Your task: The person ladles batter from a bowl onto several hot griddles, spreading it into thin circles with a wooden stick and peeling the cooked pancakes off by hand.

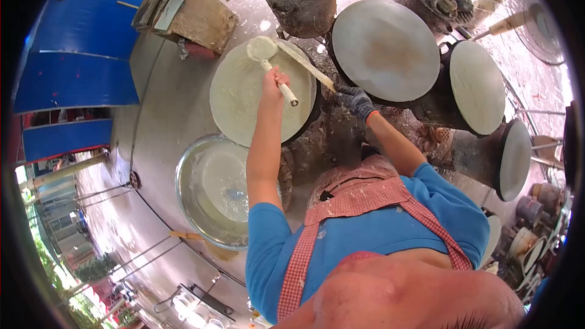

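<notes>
My left hand (275, 79), bare, is wrapped round the handle of a batter-coated ladle (261, 48). The ladle's round head rests over the far part of a large round griddle (234, 106) covered with a pale batter layer. In a dark striped glove, my right hand (356, 101) grips the near end of a long flat wooden stick (306, 64). Pale batter coats that stick, and its far end reaches across the griddle to beside the ladle's head. Below the griddle, a wide metal basin (183, 173) holds pale liquid batter.
Right of my gloved hand stands a grey round griddle (386, 49); another griddle (477, 87) with a pale surface lies beyond it. At the top is a batter-covered drum stove (301, 9). A wooden box (204, 19) stands upper left, and buckets (529, 208) cluster lower right.
</notes>
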The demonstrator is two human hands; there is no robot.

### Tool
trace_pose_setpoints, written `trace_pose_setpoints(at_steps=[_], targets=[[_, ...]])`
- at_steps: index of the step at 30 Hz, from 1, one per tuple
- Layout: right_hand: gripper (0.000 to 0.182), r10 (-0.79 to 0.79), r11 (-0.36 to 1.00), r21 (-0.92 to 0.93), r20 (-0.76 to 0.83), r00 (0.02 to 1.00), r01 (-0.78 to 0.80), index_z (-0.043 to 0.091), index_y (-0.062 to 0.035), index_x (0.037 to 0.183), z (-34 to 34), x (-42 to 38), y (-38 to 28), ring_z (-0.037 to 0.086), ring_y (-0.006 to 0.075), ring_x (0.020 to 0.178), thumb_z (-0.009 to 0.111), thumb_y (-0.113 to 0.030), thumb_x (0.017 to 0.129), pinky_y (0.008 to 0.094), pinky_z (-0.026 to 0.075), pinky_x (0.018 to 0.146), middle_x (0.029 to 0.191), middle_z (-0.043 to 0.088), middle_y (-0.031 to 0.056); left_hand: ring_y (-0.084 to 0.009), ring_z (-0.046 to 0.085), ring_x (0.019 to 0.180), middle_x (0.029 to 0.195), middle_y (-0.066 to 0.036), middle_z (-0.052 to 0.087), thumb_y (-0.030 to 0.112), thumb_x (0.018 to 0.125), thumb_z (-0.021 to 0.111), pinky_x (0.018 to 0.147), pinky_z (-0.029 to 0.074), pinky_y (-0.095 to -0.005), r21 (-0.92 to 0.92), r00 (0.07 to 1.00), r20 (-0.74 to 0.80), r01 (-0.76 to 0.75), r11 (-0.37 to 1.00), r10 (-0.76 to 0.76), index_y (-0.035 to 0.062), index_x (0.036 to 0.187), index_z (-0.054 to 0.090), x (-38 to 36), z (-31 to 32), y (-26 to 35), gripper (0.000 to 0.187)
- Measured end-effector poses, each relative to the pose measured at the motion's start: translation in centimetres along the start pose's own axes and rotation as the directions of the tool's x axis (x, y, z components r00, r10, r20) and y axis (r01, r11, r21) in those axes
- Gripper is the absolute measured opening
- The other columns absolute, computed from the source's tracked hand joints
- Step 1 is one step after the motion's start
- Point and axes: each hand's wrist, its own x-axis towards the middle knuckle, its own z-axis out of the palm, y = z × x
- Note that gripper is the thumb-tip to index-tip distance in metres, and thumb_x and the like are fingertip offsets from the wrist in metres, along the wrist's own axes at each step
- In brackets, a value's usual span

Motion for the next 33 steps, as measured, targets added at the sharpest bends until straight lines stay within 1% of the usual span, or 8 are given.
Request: trace_pose_setpoints(at_steps=[3, 7, 9, 15, 19, 24, 27, 33], targets=[[0.035, -0.328, 0.741, -0.645, -0.108, 0.939, 0.185, 0.054, -0.0191, 0.111, 1.0, -1.3, -0.3, 0.054, 0.0165, 0.065, 0.058, -0.028, 0.078, 0.0273, 0.042, 0.066, 0.079, 0.061, 0.012, -0.0068, 0.029, 0.032, 0.045, 0.004, 0.027, 0.012, 0.084, 0.045, 0.028, 0.029, -0.0184, 0.031, 0.997, 0.028, -0.066, 0.997, 0.065, 0.0106, 0.062, 0.027, -0.1, -1.0, 0.2, 0.028], [0.032, -0.205, 0.683, -0.728, -0.113, 0.972, 0.06, 0.057, -0.0156, 0.105, 1.5, -1.7, -4.2, 0.052, 0.0325, 0.094, 0.053, -0.033, 0.078, 0.0338, 0.04, 0.082, 0.101, 0.057, 0.0125, -0.0071, 0.029, 0.032, 0.044, 0.004, 0.028, 0.015, 0.084, 0.046, 0.028, 0.029, -0.0184, -0.045, 1.0, -0.004, -0.008, 0.999, 0.008, 0.0111, 0.061, 0.028, -1.1, -1.4, 0.3, 0.03], [0.032, -0.099, 0.782, -0.622, -0.085, 0.991, 0.025, 0.056, -0.0183, 0.11, 1.7, -1.4, -4.7, 0.051, 0.0121, 0.064, 0.057, -0.025, 0.079, 0.0236, 0.041, 0.064, 0.077, 0.06, 0.0094, -0.0071, 0.029, 0.032, 0.043, 0.003, 0.028, 0.015, 0.084, 0.047, 0.028, 0.029, -0.0184, -0.065, 1.0, -0.03, -0.004, 0.998, 0.002, 0.0116, 0.06, 0.027, -1.5, -1.6, 0.3, 0.031], [0.027, 0.168, 0.986, -0.022, 0.193, 0.967, -0.167, 0.062, -0.006, 0.098, -0.4, 0.2, -0.7, 0.056, 0.0144, 0.077, 0.058, -0.025, 0.078, 0.0254, 0.044, 0.073, 0.091, 0.063, 0.0098, -0.006, 0.03, 0.032, 0.044, 0.004, 0.031, 0.023, 0.086, 0.046, 0.028, 0.029, -0.0189, -0.075, 0.976, 0.197, 0.113, 0.991, -0.096, 0.0129, 0.058, 0.03, -3.5, -3.4, 1.9, 0.034], [0.023, -0.275, 0.9, 0.391, 0.168, 0.947, 0.192, 0.061, -0.0007, 0.098, -1.1, -1.2, 0.1, 0.054, 0.0091, 0.08, 0.057, -0.014, 0.08, 0.0226, 0.043, 0.075, 0.093, 0.062, 0.0041, -0.005, 0.03, 0.034, 0.049, 0.002, 0.032, 0.024, 0.087, 0.045, 0.027, 0.029, -0.0194, -0.038, 0.967, 0.254, -0.021, 0.999, 0.03, 0.008, 0.074, 0.045, -12.2, -6.9, -1.2, 0.02], [0.032, -0.213, 0.964, 0.178, 0.084, 0.973, 0.196, 0.056, -0.0017, 0.107, -1.7, 2.7, 0.5, 0.054, 0.0115, 0.082, 0.059, -0.013, 0.078, 0.0243, 0.043, 0.074, 0.098, 0.06, 0.0072, -0.0075, 0.031, 0.037, 0.054, 0.0, 0.03, 0.027, 0.09, 0.038, 0.028, 0.03, -0.0203, -0.41, 0.913, 0.408, 0.172, 0.896, 0.011, 0.01, 0.104, 0.048, -19.6, -7.4, -4.9, 0.024], [0.037, 0.053, 0.996, -0.078, 0.191, 0.98, -0.039, 0.054, -0.0104, 0.113, -1.1, -1.7, -1.1, 0.04, 0.0023, 0.05, 0.059, -0.017, 0.077, 0.018, 0.029, 0.041, 0.067, 0.053, -0.0041, -0.0088, 0.031, 0.036, 0.054, 0.0, 0.031, 0.028, 0.092, 0.033, 0.029, 0.031, -0.0203, -0.421, 0.807, 0.558, 0.076, 0.904, 0.192, 0.0119, 0.117, 0.042, -23.7, -12.7, -8.0, 0.031], [0.036, 0.15, 0.932, -0.352, 0.599, 0.786, 0.09, 0.053, -0.0063, 0.112, 3.6, -3.8, -1.7, 0.055, 0.0134, 0.083, 0.059, -0.014, 0.077, 0.0271, 0.044, 0.069, 0.094, 0.061, 0.0064, -0.0084, 0.028, 0.035, 0.049, 0.0, 0.028, 0.032, 0.09, 0.036, 0.03, 0.028, -0.0207, -0.63, 0.897, 0.272, -0.107, 0.769, 0.348, 0.0099, 0.058, 0.028, -32.4, -19.0, -12.6, 0.04]])
